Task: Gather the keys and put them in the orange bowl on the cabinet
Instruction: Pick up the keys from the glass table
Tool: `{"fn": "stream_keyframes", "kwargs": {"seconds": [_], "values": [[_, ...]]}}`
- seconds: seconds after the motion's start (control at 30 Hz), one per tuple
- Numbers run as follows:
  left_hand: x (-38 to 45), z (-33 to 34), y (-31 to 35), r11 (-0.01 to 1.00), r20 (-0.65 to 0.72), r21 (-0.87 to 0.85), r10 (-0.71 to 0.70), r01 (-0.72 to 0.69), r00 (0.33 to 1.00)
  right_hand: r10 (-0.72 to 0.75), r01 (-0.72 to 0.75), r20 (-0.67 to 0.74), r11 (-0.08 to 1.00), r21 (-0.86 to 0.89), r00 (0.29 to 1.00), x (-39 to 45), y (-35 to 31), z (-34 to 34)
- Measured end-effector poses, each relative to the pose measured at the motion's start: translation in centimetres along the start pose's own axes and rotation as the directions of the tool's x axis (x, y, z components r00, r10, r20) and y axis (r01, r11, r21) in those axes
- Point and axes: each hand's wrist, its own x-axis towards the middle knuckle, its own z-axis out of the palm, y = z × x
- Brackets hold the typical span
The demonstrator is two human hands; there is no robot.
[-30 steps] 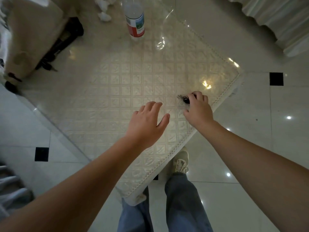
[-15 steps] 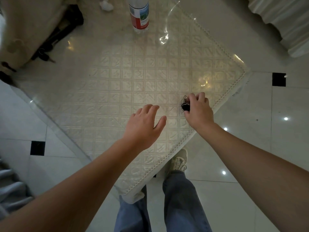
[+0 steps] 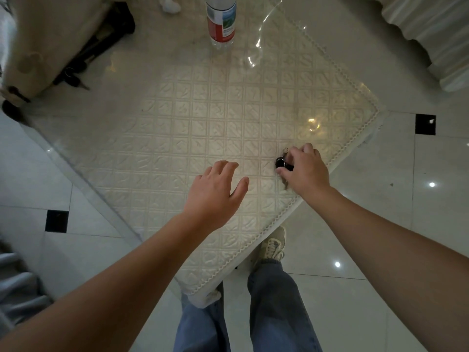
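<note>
Glass-covered tabletop [image 3: 203, 128] with an embossed cream cloth, above a glossy tiled floor. At right of centre, the fingers [image 3: 281, 170] of the right hand [image 3: 304, 168] pinch a dark key fob [image 3: 281, 162], apparently lifting it; its ring [image 3: 286, 149] shows above, but any keys on it are hidden by the hand. The left hand [image 3: 215, 189] hovers with fingers spread, holding nothing, probably ready to assist. More dark keys [image 3: 73, 78] may lie at upper left. The orange bowl is out of frame.

2 hands [image 3: 215, 189], 1 key fob [image 3: 280, 163], 1 bottle [image 3: 220, 21]
</note>
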Motion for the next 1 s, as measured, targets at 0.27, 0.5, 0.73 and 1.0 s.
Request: {"fn": "stream_keyframes", "kwargs": {"seconds": [0.27,0.5,0.73,1.0], "values": [[-0.6,-0.7,-1.2,1.000,-0.021,-0.020,-0.024,0.023,0.999,0.020,-0.022,0.028,0.995,0.101,0.999,-0.8,-1.4,0.7],[-1.5,-2.3,-2.8,0.998,-0.058,-0.034,-0.052,0.050,0.997,-0.048,0.054,-0.037,0.977,0.206,0.998,-1.9,-5.2,0.8],[-3.0,-5.5,-5.1,0.992,-0.135,-0.062,-0.120,0.113,0.984,-0.177,0.195,-0.091,0.949,0.250,0.980,-2.1,-10.7,-0.7],[-5.3,-10.2,-8.8,0.973,-0.232,-0.123,-0.217,0.193,0.948,-0.319,0.332,-0.091,0.908,0.257,0.943,-2.4,-18.1,-2.9]]}}
